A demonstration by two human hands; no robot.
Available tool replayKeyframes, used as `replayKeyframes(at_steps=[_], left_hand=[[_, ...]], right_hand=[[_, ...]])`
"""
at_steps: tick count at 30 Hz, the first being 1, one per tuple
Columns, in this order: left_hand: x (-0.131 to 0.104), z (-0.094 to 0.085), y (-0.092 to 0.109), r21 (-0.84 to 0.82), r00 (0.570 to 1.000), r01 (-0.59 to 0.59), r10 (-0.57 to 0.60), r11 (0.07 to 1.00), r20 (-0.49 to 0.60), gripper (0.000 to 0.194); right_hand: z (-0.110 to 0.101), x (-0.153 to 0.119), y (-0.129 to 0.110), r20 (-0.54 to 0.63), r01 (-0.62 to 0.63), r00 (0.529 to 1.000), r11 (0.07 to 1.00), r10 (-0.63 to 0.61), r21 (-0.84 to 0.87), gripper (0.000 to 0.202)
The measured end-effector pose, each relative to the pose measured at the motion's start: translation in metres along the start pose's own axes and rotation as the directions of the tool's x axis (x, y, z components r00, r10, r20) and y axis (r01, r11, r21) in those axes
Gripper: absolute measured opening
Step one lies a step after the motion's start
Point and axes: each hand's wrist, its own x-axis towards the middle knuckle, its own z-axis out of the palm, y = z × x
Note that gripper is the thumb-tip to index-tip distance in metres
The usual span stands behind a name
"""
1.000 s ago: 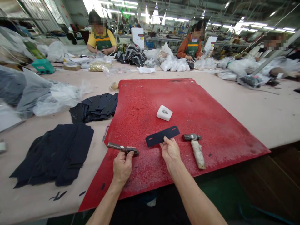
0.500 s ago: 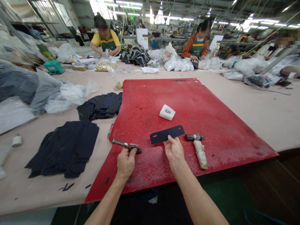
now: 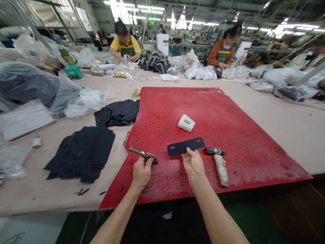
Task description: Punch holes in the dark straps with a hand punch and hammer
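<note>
My left hand (image 3: pixel 142 171) is closed round a dark metal punch (image 3: pixel 139 152), which points up and to the left over the red mat (image 3: pixel 162 115). Between the fingers and thumb of my right hand (image 3: pixel 193 162) is a dark strip (image 3: pixel 184 146) with a slot near each end. Just right of the strip lies a hammer (image 3: pixel 221 166) with a wrapped, pale handle. A white block (image 3: pixel 186 122) with a grey mark rests on the mat beyond the strip.
Two piles of dark pieces, a nearer one (image 3: pixel 82 152) and a farther one (image 3: pixel 118 112), lie left of the mat. A small white spool (image 3: pixel 37 142) stands farther left. Plastic bags (image 3: pixel 200 69) line the far side, where people sit working.
The whole view has shifted, so the table and mat appear farther right. Both hands keep their holds on the punch and strip, with little other change.
</note>
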Motion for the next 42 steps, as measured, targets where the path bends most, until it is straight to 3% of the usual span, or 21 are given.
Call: replayKeyframes(at_steps=[6,10,19,27,31,36,42], left_hand=[[-0.001,-0.002,0.006,0.010,1.000,-0.003,0.003,1.000,-0.017,0.024],[-0.001,-0.001,0.002,-0.029,1.000,-0.022,0.022,0.999,0.000,0.025],[-0.002,0.001,0.004,-0.004,1.000,-0.018,0.018,1.000,0.000,0.022],[-0.002,0.002,0.002,-0.001,0.999,-0.032,0.032,0.999,0.013,0.024],[-0.002,0.000,0.007,0.011,1.000,-0.031,0.031,0.999,0.002,0.024],[-0.004,-0.001,0.007,-0.037,1.000,0.005,-0.005,0.999,-0.003,0.021],[-0.003,-0.003,0.003,-0.208,0.999,0.030,-0.023,0.978,0.037,0.018]], right_hand=[[0.002,-0.005,0.000,0.024,-0.086,0.996,0.996,0.086,-0.020,0.022],[0.007,-0.011,-0.002,0.068,-0.215,0.974,0.976,0.218,-0.044,0.007],[0.013,-0.017,-0.001,0.179,-0.403,0.885,0.899,0.431,-0.172,0.021],[0.013,-0.023,-0.007,0.419,-0.501,0.754,0.856,0.505,-0.130,0.053],[0.015,-0.026,-0.006,0.445,-0.443,0.746,0.869,0.495,-0.222,0.059],[0.013,-0.027,0.005,0.330,-0.171,0.850,0.807,0.411,-0.565,0.038],[0.010,-0.029,0.008,0.330,-0.181,0.818,0.756,0.470,-0.628,0.033]])
